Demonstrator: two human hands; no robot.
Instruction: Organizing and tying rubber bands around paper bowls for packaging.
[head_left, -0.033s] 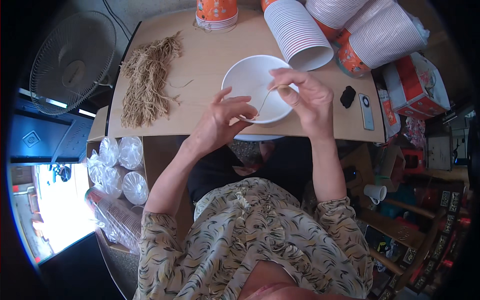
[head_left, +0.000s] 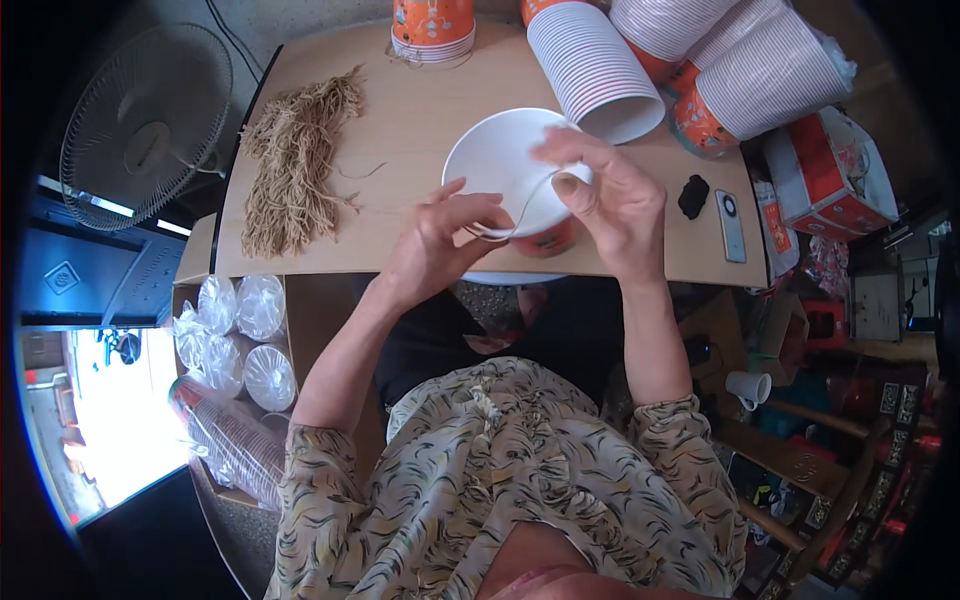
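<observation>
- A thin tan string (head_left: pixel 525 205) runs between the two hands, just above the near rim of a paper bowl (head_left: pixel 500 160), white inside and orange outside, which stands at the near edge of the wooden table (head_left: pixel 430 110)
- The right hand (head_left: pixel 610 195) is at the bowl's right rim, thumb and forefinger pinched on one end of the string, the other fingers loosely curled; holding it high seems to keep the strand taut over the rim
- The left hand (head_left: pixel 440 235) hovers just off the bowl's near-left side, fingertips pinched on the string's other end where it bends into a small loop
- The bowl sits close to the person's body, probably so both hands can work over it without reaching
- On the table's left lies a bundle of tan strings (head_left: pixel 295 165), fanned out within easy reach of the left hand
- Behind the bowl are stacks of paper cups (head_left: pixel 600 70) lying on their sides, and one upright orange stack (head_left: pixel 432 28)
- To the right, a small black object (head_left: pixel 692 195) and a slim grey remote (head_left: pixel 731 225)
- Off the table's left: a fan (head_left: pixel 140 130) and a box of plastic-wrapped lids (head_left: pixel 245 335)
</observation>
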